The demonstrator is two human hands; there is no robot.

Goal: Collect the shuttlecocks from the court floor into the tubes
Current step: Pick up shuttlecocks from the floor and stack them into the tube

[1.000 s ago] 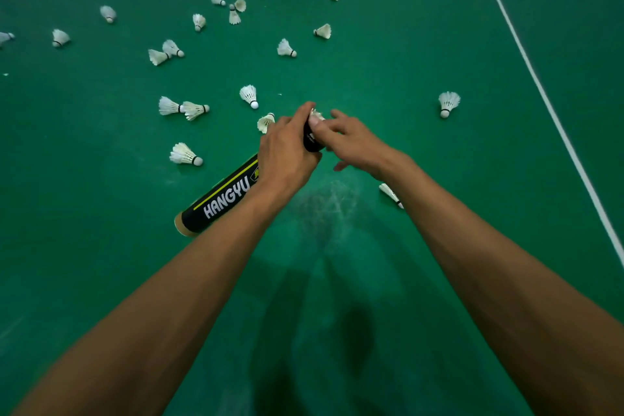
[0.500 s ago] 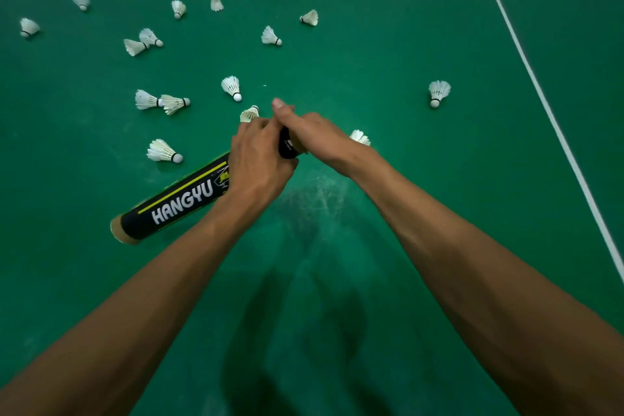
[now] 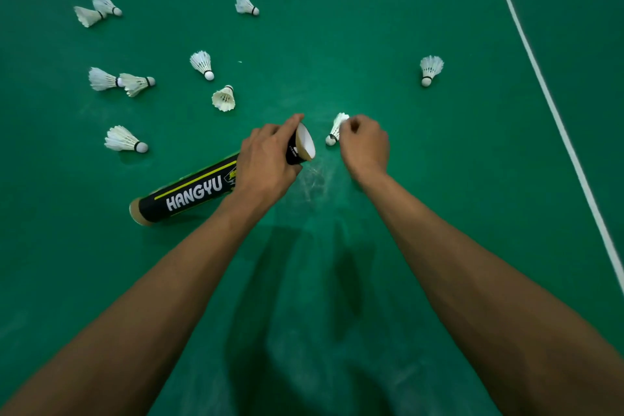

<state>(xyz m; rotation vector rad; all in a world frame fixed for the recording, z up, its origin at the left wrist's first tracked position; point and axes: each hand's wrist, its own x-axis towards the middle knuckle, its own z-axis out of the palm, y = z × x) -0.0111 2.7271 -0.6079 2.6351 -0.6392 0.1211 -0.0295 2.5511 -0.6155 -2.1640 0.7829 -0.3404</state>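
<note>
Feathers may bend if you squeeze hard. Fingers of your right hand [image 3: 364, 145] pinch the shuttlecock [image 3: 336, 130] just right of the tube [image 3: 189, 191] mouth. Your left hand [image 3: 266, 162] grips the tube. Aim badly and it drops.

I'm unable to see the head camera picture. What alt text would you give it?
Seen from above, a person's left hand grips a black HANGYU tube near its open end, while the right hand pinches a white shuttlecock beside that opening. More shuttlecocks lie scattered on the green court floor.
</note>
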